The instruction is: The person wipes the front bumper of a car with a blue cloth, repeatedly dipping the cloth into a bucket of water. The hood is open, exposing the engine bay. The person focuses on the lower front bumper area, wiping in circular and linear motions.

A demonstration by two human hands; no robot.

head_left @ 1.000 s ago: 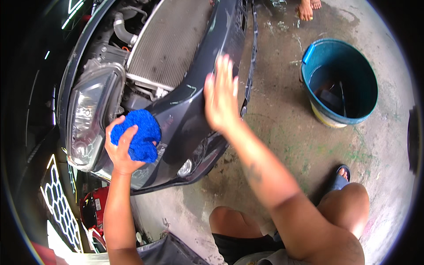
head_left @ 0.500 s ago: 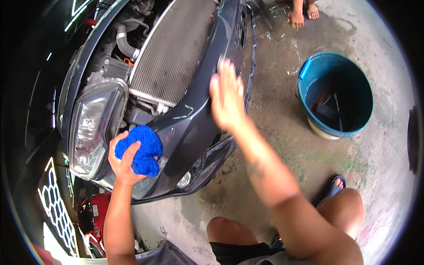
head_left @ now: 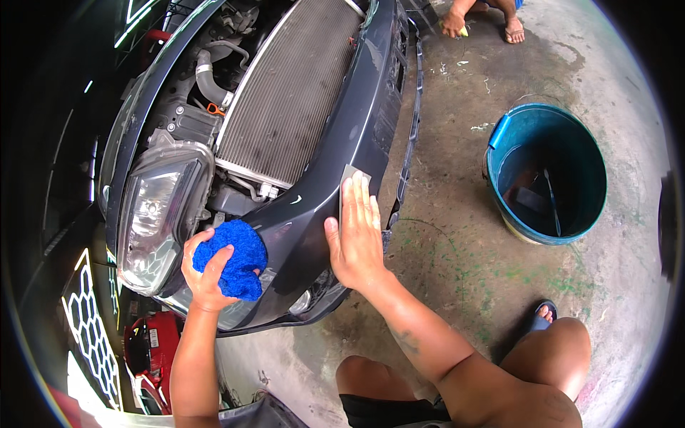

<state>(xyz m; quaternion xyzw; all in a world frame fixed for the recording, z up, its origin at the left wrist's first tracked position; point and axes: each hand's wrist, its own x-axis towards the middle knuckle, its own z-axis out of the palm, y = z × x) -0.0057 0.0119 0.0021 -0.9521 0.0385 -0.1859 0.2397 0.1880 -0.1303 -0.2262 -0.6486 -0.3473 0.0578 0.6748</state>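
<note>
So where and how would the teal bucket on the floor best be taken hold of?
Probably by the blue handle sleeve at the rim's upper left in the picture, coming from the side of the car bumper. The bucket stands upright, and the sleeve is exposed, long and narrow, so fingers could likely wrap it.

The right hand (head_left: pixel 356 248) hides most of a grey sheet (head_left: pixel 349 172); the view's top edge cuts off a co-worker (head_left: pixel 514 31).

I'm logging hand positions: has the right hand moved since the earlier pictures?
Yes: the right hand has moved down the picture along the bumper, from mostly beside the radiator to mostly below its lower edge.
</note>
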